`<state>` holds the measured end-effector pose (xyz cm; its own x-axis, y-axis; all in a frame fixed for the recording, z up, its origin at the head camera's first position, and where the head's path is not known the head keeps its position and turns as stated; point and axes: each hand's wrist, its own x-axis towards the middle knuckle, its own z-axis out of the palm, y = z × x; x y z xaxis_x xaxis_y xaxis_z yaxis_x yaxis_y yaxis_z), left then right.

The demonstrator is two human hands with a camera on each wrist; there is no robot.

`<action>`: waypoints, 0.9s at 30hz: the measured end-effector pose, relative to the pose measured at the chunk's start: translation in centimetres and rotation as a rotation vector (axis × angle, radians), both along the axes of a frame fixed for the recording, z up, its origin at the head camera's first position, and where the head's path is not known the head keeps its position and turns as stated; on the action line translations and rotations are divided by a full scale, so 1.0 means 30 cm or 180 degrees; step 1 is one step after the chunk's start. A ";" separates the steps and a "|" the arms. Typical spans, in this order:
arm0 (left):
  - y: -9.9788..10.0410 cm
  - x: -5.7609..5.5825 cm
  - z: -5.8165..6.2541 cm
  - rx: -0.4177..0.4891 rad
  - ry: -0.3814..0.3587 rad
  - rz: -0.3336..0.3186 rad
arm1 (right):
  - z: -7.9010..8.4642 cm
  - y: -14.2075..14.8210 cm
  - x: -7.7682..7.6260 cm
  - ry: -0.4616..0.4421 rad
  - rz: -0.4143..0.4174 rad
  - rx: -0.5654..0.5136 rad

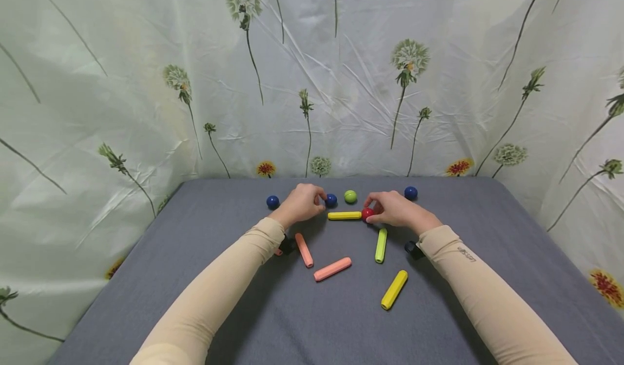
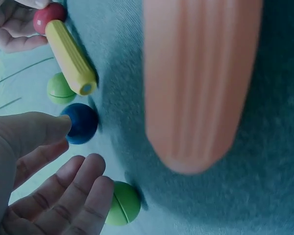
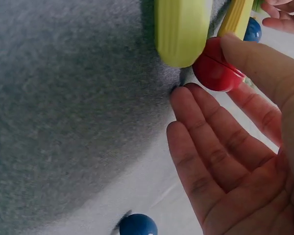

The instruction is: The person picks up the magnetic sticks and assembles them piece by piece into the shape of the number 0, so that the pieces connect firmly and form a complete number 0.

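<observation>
My right hand (image 1: 397,209) pinches a red ball (image 3: 217,66) between thumb and index finger, the other fingers spread loosely. The ball meets the right end of a yellow ribbed stick (image 1: 344,215) that lies on the cloth. Just past the stick's left end, my left hand (image 1: 301,202) has its thumb and index fingertips on a blue ball (image 2: 82,123). A green ball (image 1: 350,196) sits behind the yellow stick, between the hands. Another green ball (image 2: 121,203) shows beside the left fingers in the left wrist view.
Salmon sticks (image 1: 332,269) (image 1: 304,250) lie nearer me, one more partly under the left wrist. A lime stick (image 1: 381,245) and a second yellow stick (image 1: 394,289) lie front right. Blue balls (image 1: 273,202) (image 1: 411,193) rest at the back. A floral curtain (image 1: 361,110) hangs behind the grey table (image 1: 312,327).
</observation>
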<state>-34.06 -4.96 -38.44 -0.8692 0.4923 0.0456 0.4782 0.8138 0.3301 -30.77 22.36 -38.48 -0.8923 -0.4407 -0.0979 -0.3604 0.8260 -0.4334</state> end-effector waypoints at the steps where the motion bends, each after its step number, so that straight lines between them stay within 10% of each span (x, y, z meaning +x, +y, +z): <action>1: 0.000 -0.002 0.001 -0.0023 0.0020 -0.0001 | 0.002 0.000 0.000 -0.0005 0.0019 -0.0003; 27: 0.070 -0.056 -0.016 -0.0166 0.0101 0.0031 | -0.010 -0.082 -0.019 0.0172 0.0412 -0.0007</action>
